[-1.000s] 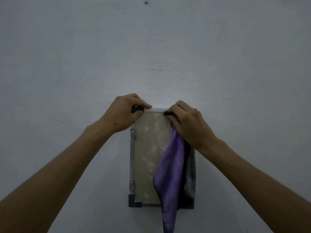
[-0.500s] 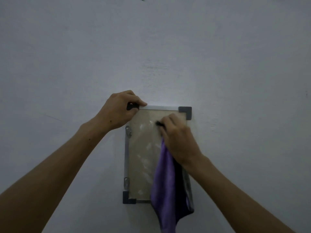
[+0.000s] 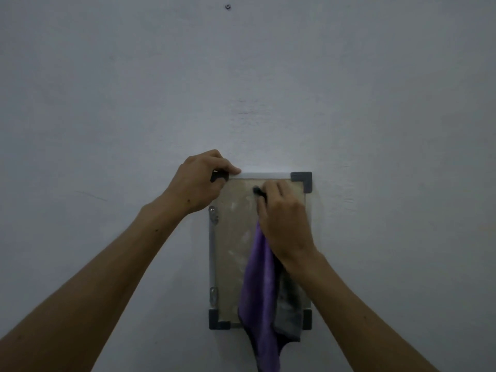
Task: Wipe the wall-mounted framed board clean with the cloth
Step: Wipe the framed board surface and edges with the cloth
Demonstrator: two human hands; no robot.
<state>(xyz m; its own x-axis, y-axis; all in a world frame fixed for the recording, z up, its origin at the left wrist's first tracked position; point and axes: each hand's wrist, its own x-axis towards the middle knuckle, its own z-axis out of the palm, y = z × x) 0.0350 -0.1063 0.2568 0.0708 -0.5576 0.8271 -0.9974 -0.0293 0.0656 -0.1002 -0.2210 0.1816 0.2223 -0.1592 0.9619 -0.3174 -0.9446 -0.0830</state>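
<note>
A small framed board [image 3: 233,253] hangs upright on the wall, with a pale metal frame, dark plastic corners and a dull surface marked with whitish smears. My left hand [image 3: 198,181] grips its top left corner, fingers curled over the top edge. My right hand [image 3: 281,218] holds a purple cloth [image 3: 261,299] bunched against the board's upper right part; the rest of the cloth hangs down past the bottom edge and hides the lower right of the board.
The wall [image 3: 241,76] is plain and pale grey all around the board. A small screw or plug [image 3: 228,7] sits in it near the top of the view. Two metal brackets [image 3: 213,214] fix the board's left side.
My right hand with the cloth has moved down from the board's top right corner onto the surface, uncovering that corner. My left hand has kept its hold.
</note>
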